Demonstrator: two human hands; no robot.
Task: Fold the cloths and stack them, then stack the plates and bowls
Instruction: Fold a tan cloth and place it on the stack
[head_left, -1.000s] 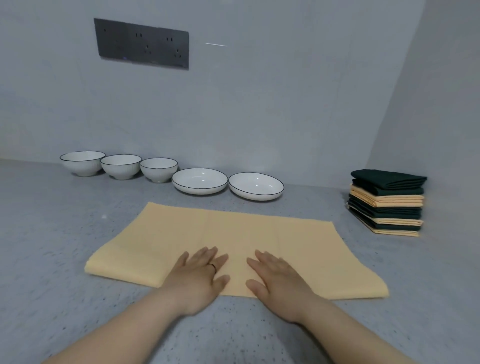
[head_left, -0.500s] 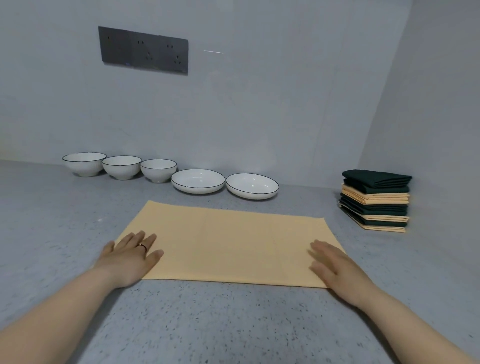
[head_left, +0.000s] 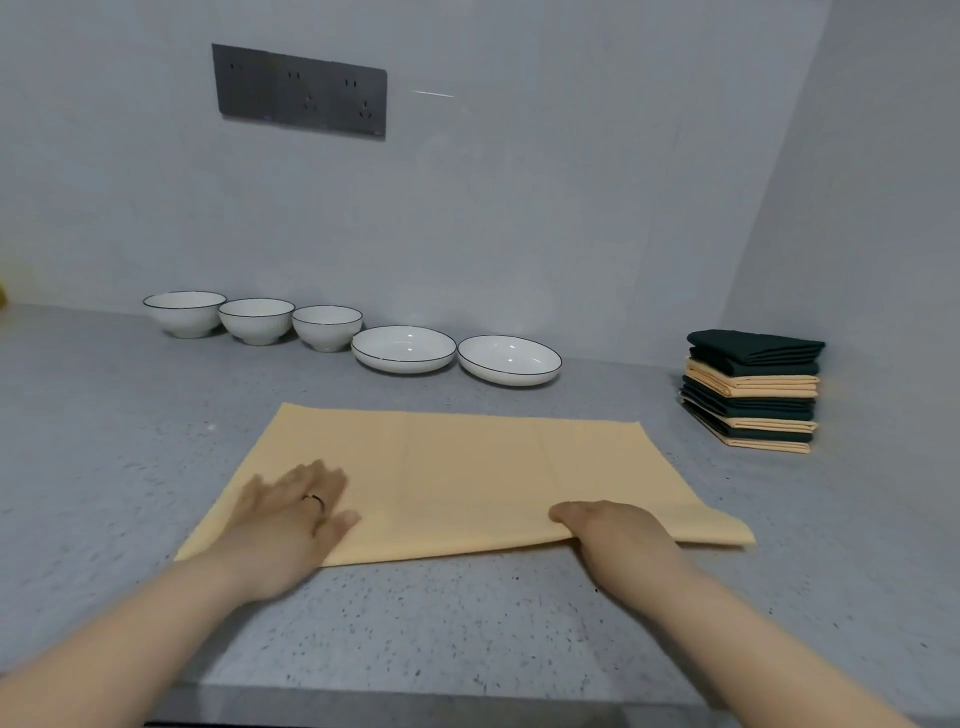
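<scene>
While the left hand (head_left: 291, 506) lies flat, fingers straight, on the near-left part of the spread yellow cloth (head_left: 467, 467), the right hand (head_left: 618, 530) pinches that cloth's near edge toward its right end, fingers curled under; plates (head_left: 404, 349) sit beyond its far edge.

Your speckled grey counter (head_left: 467, 629): a yellow cloth (head_left: 467, 478) laid flat nearest you; three bowls (head_left: 256, 320) and two plates (head_left: 403, 349) rowed along the wall (head_left: 519, 208); a stack of folded cloths (head_left: 753, 397) at right.
</scene>
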